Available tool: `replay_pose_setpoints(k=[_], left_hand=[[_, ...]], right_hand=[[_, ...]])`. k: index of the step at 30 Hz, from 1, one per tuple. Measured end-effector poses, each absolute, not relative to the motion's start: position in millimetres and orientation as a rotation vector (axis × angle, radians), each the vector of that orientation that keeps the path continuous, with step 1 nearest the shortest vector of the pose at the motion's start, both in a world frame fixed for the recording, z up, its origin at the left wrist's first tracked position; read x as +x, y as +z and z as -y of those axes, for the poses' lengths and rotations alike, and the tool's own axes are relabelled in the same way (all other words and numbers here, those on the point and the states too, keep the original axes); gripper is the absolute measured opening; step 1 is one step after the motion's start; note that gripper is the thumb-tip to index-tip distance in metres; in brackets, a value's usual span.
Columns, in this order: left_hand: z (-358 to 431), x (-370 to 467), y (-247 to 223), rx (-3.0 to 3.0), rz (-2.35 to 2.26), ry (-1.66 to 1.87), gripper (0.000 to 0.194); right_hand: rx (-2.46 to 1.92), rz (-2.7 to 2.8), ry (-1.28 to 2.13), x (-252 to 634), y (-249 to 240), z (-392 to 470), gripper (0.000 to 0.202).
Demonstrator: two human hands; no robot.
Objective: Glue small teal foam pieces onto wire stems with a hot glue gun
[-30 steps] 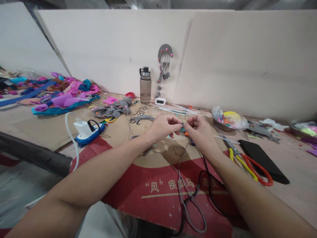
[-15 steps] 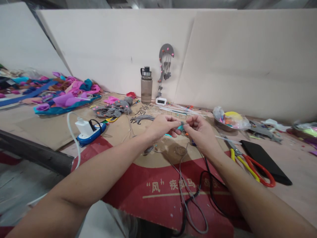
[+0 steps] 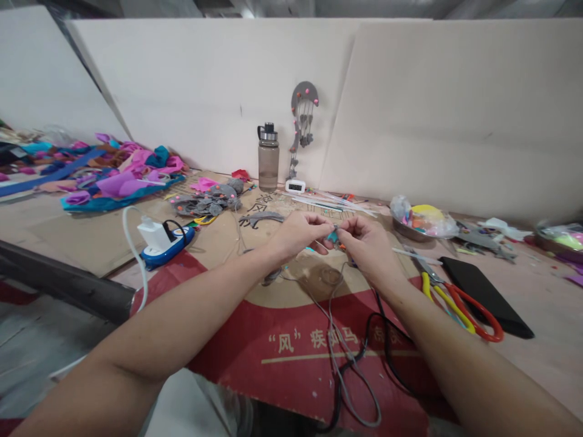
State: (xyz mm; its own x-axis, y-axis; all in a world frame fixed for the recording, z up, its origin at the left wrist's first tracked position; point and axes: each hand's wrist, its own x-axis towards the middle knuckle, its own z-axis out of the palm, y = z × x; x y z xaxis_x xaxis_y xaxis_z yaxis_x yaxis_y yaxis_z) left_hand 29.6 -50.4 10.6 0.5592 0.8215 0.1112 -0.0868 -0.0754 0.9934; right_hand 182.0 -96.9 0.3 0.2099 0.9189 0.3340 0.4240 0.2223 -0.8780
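Over the cardboard, my left hand (image 3: 306, 232) and my right hand (image 3: 362, 238) meet with fingertips pinched on a small grey piece (image 3: 336, 227). It looks like felt or cord, but the fingers cover most of it. A bit of turquoise (image 3: 333, 237) shows just below the pinch, and I cannot tell whether it is held or lies behind. Beneath the hands, a grey cord (image 3: 331, 315) runs in loops toward the front edge. A curved grey felt piece (image 3: 263, 216) lies beyond my left wrist.
Red-handled scissors (image 3: 473, 309), yellow-handled pliers (image 3: 449, 303) and a black phone (image 3: 487, 297) lie at right. A blue power strip (image 3: 166, 247) stands left. Behind are a bottle (image 3: 268, 159), a small clock (image 3: 296, 186), a bowl (image 3: 410, 232) and a grey felt hanging (image 3: 304, 115).
Both hands stay almost in place, still pinching close together. The view has shifted very slightly.
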Motion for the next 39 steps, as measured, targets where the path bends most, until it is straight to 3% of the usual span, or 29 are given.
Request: replay_pose_setpoints(k=[11, 19, 34, 39], left_hand=[[53.1, 28.6, 14.6, 1.491, -0.767, 0.852, 0.008], [54.0, 29.4, 16.6, 1.488, -0.796, 0.882, 0.007], [54.3, 30.1, 12.9, 1.588, -0.676, 0.891, 0.008], [48.7, 30.2, 9.0, 1.51, -0.686, 0.894, 0.01]], right_hand=[[-1.382, 1.495, 0.432, 174.6, 2.6, 101.7, 0.012], [-1.338, 1.434, 0.596, 175.5, 4.3, 102.4, 0.018], [-1.397, 1.395, 0.549, 178.8, 6.4, 102.1, 0.02], [-1.288, 1.37, 0.71, 182.2, 2.1, 100.0, 0.024]])
